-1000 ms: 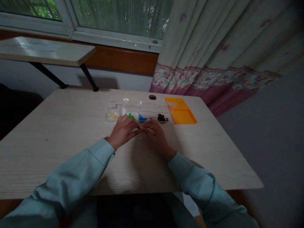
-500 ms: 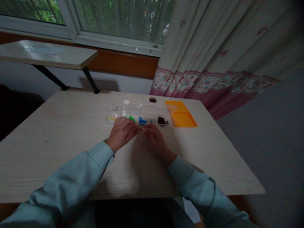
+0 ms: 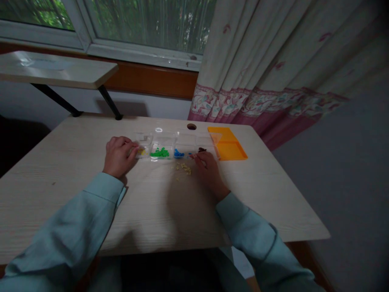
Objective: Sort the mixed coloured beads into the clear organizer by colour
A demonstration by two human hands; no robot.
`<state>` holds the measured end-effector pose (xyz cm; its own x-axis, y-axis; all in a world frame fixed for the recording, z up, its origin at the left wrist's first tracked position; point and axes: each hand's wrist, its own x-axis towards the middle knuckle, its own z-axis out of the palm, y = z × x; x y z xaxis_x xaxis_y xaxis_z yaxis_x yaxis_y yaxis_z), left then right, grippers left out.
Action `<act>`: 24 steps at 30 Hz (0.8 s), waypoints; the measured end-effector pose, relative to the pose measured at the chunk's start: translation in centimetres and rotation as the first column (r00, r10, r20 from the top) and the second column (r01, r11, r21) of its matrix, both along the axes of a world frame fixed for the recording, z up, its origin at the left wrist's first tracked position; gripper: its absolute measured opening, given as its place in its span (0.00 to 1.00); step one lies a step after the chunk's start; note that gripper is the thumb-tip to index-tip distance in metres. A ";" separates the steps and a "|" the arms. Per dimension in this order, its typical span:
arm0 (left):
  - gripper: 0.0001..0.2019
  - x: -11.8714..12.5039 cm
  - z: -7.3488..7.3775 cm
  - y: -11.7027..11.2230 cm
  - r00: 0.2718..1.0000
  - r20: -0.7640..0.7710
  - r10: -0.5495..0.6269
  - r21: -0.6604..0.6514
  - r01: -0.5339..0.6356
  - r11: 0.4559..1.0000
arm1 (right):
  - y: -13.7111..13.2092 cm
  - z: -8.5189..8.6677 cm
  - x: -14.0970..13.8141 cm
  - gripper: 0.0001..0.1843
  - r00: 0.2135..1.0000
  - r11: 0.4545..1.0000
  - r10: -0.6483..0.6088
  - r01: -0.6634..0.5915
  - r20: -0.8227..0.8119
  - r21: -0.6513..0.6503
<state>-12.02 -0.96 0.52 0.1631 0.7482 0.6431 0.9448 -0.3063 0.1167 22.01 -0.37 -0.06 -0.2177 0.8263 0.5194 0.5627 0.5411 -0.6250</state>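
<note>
A clear plastic compartment box with its lid raised stands near the back of the table. Its front row holds yellow pieces, green pieces, blue pieces and dark brown pieces. My left hand has its fingertips pinched at the yellow compartment; what they hold is too small to tell. My right hand is pinched at the box's front edge, between the blue and brown pieces, partly covering the brown ones. Anything in that pinch cannot be made out. Small pale yellow pieces lie loose before the box.
An orange tray lies at the right end of the box, partly under its clear lid. A round hole pierces the tabletop behind. At the back left a raised shelf stands on black legs. A curtain hangs behind the table.
My hands were together in front of the box. The left has moved left to the yellow compartment, and the right slightly right. The loose pale pieces now show. The view shifted slightly.
</note>
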 end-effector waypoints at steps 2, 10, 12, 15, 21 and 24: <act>0.11 -0.3 -0.2 0.0 1.000 -0.020 0.017 -0.022 -0.017 1.000 | 0.3 -0.2 0.2 0.15 0.999 1.000 -0.017 0.017 0.045 0.004; 0.14 0.1 0.0 -0.1 0.995 0.100 0.018 -0.051 -0.013 0.999 | -0.2 0.2 0.3 0.13 0.997 0.999 0.024 -0.023 0.075 -0.026; 0.13 1.2 0.3 -0.6 0.990 0.137 -0.034 -0.040 0.039 0.998 | -0.5 0.3 0.2 0.12 0.993 0.995 0.078 -0.072 0.088 -0.070; 0.13 3.8 0.7 -1.6 0.960 0.162 -0.227 -0.097 0.244 0.965 | -0.9 0.3 0.2 0.13 0.981 0.985 0.136 -0.119 0.137 -0.128; 0.19 8.8 -0.3 -3.3 0.864 0.198 -0.463 -0.319 0.503 0.803 | -1.2 -0.4 -0.4 0.18 0.942 0.983 0.179 -0.157 0.283 -0.098; 0.29 10.2 -1.0 -3.6 0.881 0.205 -0.427 -0.341 0.474 0.812 | -1.2 -0.7 -0.8 0.20 0.924 0.988 0.153 -0.139 0.350 -0.067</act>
<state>-1.78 -4.59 -0.45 0.4844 0.7933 0.3687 0.6844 -0.6062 0.4051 21.26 -1.58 -0.79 -0.5006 0.7902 0.3534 0.6675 0.6123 -0.4236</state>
